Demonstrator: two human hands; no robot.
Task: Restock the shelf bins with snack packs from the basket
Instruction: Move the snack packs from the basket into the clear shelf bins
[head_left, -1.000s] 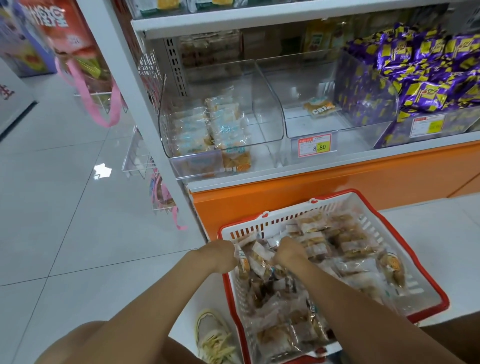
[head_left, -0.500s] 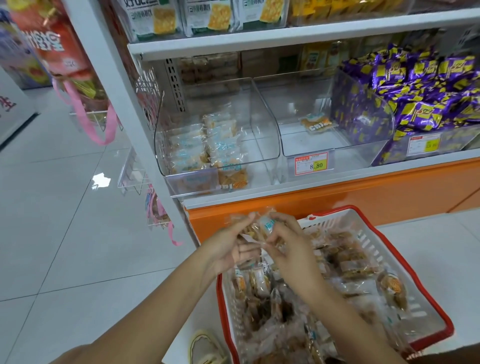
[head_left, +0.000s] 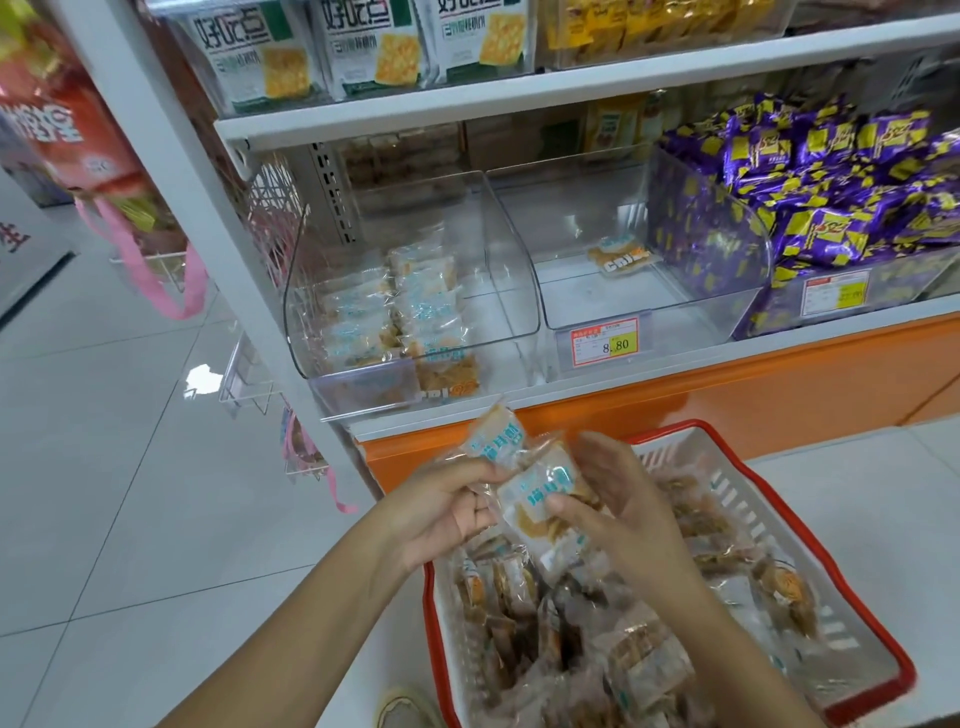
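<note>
Above basket (head_left: 857, 597): left hand (head_left: 447, 512), right hand (head_left: 618, 499) grip snack packs (head_left: 540, 496).

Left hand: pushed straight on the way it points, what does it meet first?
Likely the lower pack, pinched by the right hand, just past the left hand, which grips the upper pack. The right palm sits behind it. Depth is unclear.

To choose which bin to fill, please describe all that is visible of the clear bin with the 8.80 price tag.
The clear bin looks like transparent plastic, with curved side walls and a low front. It stands upright on the white shelf, between a bin of pale packs and a bin of purple packs. A red and yellow price tag sits on its front. Inside lies one snack pack, flat, toward the back.
</note>
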